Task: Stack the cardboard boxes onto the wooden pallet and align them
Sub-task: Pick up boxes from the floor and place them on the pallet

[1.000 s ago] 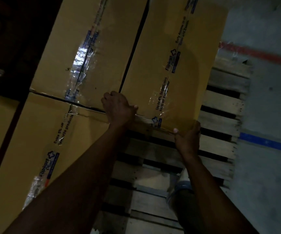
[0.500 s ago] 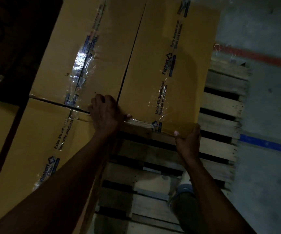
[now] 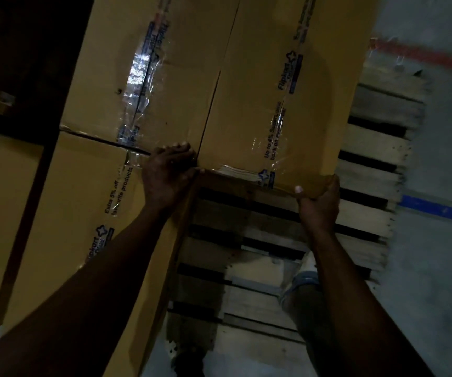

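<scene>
The brown cardboard box (image 3: 268, 110), sealed with clear printed tape, lies over the far part of the wooden pallet (image 3: 371, 170). It is flush against a neighbouring box (image 3: 159, 77), and a third box (image 3: 78, 202) covers the pallet's left side. The left hand (image 3: 167, 172) curls its fingers round the box's near left corner at the seam. The right hand (image 3: 318, 205) grips the near right corner, thumb on the edge. Its fingers beneath are hidden. The far box ends are cut off, and the dim light blurs the print.
</scene>
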Action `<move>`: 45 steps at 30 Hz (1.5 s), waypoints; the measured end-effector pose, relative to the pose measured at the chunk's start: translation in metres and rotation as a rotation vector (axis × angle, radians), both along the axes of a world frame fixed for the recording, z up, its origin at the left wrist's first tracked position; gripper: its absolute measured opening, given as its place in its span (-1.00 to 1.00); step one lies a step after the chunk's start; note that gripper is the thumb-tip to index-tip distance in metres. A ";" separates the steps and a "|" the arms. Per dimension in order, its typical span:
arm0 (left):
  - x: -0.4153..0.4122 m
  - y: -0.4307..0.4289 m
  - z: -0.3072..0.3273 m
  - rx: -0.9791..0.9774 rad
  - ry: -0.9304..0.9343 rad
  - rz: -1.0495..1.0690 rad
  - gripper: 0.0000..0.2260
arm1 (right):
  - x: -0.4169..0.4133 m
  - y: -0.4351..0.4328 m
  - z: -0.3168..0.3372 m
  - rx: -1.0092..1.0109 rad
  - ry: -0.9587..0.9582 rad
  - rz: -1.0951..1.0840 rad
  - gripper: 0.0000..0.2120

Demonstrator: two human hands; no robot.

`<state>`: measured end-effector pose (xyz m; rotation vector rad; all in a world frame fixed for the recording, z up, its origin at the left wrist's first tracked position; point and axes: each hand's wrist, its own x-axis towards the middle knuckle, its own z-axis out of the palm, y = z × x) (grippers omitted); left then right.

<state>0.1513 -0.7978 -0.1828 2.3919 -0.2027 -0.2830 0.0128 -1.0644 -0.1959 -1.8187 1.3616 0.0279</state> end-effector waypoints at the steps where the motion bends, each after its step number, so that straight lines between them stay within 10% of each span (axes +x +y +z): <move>1: 0.001 0.001 -0.001 0.000 0.003 0.012 -0.57 | 0.000 0.000 0.000 -0.001 0.001 0.002 -0.14; 17: -0.003 -0.007 0.000 0.052 -0.077 -0.003 -0.60 | 0.004 0.002 0.004 -0.036 0.042 0.031 -0.14; 29: -0.016 -0.002 0.000 0.397 -0.099 -0.443 -0.27 | 0.013 0.003 0.012 -0.056 0.212 0.085 -0.14; 35: -0.025 -0.006 0.045 0.595 0.241 -0.568 0.06 | 0.001 0.027 0.066 -0.185 0.348 0.429 -0.08; 45: -0.136 0.049 0.204 0.458 0.208 -0.552 0.00 | -0.105 0.118 0.216 -0.182 0.311 0.489 -0.30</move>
